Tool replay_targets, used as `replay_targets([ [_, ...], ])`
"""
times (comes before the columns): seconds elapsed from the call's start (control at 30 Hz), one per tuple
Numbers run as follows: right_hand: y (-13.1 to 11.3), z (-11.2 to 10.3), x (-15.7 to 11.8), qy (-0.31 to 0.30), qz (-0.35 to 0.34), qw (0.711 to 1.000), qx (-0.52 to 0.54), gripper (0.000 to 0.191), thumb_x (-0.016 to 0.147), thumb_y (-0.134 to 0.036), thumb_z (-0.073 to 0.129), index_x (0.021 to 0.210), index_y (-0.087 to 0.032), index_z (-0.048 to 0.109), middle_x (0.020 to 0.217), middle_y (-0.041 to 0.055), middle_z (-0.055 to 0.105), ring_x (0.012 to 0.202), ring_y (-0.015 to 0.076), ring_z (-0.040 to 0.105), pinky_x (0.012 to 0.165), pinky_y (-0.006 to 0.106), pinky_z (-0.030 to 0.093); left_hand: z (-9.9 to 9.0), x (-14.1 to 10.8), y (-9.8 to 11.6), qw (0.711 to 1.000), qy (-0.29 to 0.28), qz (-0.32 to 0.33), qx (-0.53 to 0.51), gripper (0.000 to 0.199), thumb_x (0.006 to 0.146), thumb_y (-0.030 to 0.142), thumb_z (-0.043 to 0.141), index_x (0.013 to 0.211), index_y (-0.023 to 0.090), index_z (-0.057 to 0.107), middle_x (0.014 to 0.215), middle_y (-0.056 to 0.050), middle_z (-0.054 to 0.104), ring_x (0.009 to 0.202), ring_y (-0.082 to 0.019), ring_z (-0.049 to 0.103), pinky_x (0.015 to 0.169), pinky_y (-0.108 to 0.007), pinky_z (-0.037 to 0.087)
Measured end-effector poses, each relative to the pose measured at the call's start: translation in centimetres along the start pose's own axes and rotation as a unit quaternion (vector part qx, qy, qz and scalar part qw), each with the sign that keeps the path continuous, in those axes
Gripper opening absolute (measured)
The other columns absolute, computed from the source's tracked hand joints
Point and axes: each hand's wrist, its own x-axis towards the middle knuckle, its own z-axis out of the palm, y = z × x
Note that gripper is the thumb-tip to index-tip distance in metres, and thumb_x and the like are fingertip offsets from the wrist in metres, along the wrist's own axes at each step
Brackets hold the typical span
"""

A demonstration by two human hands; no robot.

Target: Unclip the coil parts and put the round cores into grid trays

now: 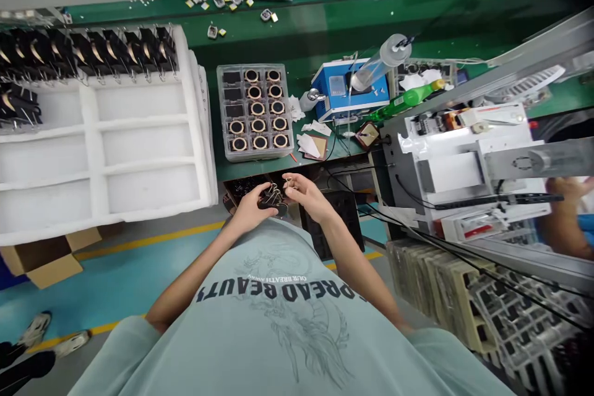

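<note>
My left hand point(253, 210) is closed on a dark part with binder clips point(273, 197) whose wire handles stick up, held just past the bench's front edge. Close on its right, my right hand point(310, 198) pinches a small binder clip point(289, 184), its wire handles showing between thumb and fingers. Part of what each hand grips is hidden by the fingers. Ahead of both hands, on the green bench point(297, 43), stands a clear compartment box point(258, 154) with round, gold-rimmed black parts.
To the left, a white foam tray point(147, 142) carries rows of clipped black parts point(116, 49). A blue device point(350, 90), a green bottle point(408, 102) and paper scraps point(310, 145) lie at right. Cables hang by a grey machine point(445, 173). Another person's arm point(563, 216) shows far right.
</note>
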Motion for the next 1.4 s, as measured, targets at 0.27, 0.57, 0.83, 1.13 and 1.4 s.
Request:
replay_targets([
  [0.27,-0.2,0.9,0.0,-0.003,-0.031,0.989,-0.143,0.039,0.075,-0.055,0.076,0.082,-0.018,0.08,0.073,0.0037,0.066,0.07,0.017,0.058,0.064,0.03,0.044,0.7,-0.5,-0.5,0.986,-0.094,-0.087,-0.102,0.089,0.065,0.017,0.081,0.147,0.013,0.047,0.103,-0.011,0.072,0.065,-0.017,0.064,0.071,-0.039,0.057],
  [0.57,4.8,1.6,4.2,0.031,0.045,0.984,-0.17,0.069,0.075,-0.06,0.075,0.132,-0.021,0.065,0.116,0.0102,0.067,0.106,0.0249,0.061,0.097,0.041,0.048,-2.2,-2.9,-4.2,0.909,0.071,-0.27,-0.31,0.062,0.061,0.014,0.089,0.119,0.014,0.067,0.092,-0.008,0.07,0.072,-0.017,0.069,0.061,-0.028,0.06],
  [0.83,5.5,-1.7,-1.1,0.028,-0.005,1.0,-0.002,0.063,0.067,-0.051,0.085,0.121,-0.025,0.068,0.124,0.0079,0.069,0.109,0.0257,0.065,0.095,0.041,0.053,3.3,4.2,-3.0,0.831,-0.069,-0.317,-0.452,0.011,0.075,0.005,0.077,0.084,0.009,0.071,0.08,-0.009,0.071,0.068,-0.013,0.068,0.065,-0.022,0.059],
  [1.13,5.2,-11.3,0.8,0.334,-0.001,0.899,-0.284,0.042,0.071,-0.045,0.074,0.102,-0.016,0.072,0.092,0.011,0.074,0.093,0.0285,0.068,0.096,0.046,0.048,12.8,15.8,-0.8,0.825,-0.016,-0.428,-0.369,0.027,0.099,0.034,0.045,0.089,0.013,0.059,0.071,-0.008,0.058,0.062,-0.017,0.059,0.06,-0.03,0.053],
  [1.4,4.6,-14.1,-0.1,0.316,0.014,0.947,0.054,0.048,0.07,-0.042,0.068,0.111,-0.019,0.063,0.104,0.0088,0.072,0.081,0.0211,0.07,0.072,0.033,0.052,16.3,22.2,-1.1,0.801,0.023,-0.49,-0.342,0.032,0.098,0.039,0.028,0.099,0.017,0.051,0.082,-0.011,0.052,0.069,-0.02,0.054,0.058,-0.031,0.052],
])
